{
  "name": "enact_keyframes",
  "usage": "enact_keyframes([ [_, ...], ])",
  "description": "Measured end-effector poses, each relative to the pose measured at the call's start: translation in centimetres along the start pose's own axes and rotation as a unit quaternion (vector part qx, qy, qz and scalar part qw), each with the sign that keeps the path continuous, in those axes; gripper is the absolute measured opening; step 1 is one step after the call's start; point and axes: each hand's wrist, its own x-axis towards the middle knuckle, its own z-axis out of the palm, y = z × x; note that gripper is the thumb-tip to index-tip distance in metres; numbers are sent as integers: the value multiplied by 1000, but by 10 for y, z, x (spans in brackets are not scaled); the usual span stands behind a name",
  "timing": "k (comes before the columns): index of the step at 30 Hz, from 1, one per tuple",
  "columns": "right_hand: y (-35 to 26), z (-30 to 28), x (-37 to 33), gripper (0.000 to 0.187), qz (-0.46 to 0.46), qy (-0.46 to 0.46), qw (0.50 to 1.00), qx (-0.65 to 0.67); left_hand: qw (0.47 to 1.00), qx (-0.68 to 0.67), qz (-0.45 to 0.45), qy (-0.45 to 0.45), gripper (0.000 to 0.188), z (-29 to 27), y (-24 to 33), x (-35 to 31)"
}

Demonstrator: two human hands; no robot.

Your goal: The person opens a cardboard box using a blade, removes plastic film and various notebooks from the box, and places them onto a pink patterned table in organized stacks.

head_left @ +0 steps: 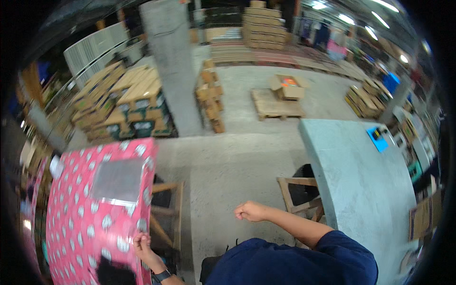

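Note:
My left hand [142, 243], a dark watch on its wrist, is at the right edge of a table under a pink cover [76, 209] with pale round prints. Its fingers are curled in, and no object shows in them; whether it touches the cover I cannot tell. A clear plastic sheet or sleeve [118, 181] lies flat on that cover. Out in front of my body, above the concrete floor, my right hand [251, 211] is closed in a loose fist, with nothing visible in it.
A pale green table [361, 175] stands to my right, with a blue pad [377, 138] bearing a small dark object. Wooden frames [297, 194] show beside both tables. Ahead are a concrete pillar [172, 71], stacked cartons [137, 95] and an open box [289, 88] on a pallet [273, 108].

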Motion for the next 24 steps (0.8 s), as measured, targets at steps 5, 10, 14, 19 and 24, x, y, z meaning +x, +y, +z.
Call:
enact_keyframes([
  [5, 51, -97, -33, 9, -27, 146, 987, 67, 967, 31, 37, -251, 6, 185, -11, 41],
  [10, 118, -162, -32, 12, 47, 251, 964, 78, 938, 2, 32, -344, 10, 341, -55, 101],
  [14, 180, -244, -29, 16, 198, 281, 939, 27, 928, -37, -18, -370, 12, 492, -80, 122],
  [19, 223, -341, -17, 25, 302, 377, 873, 62, 863, -40, -111, -492, 12, 674, -116, 152],
  [24, 256, -393, -53, 26, 388, 522, 749, 127, 611, 80, 9, -788, 22, 846, -124, 126],
])
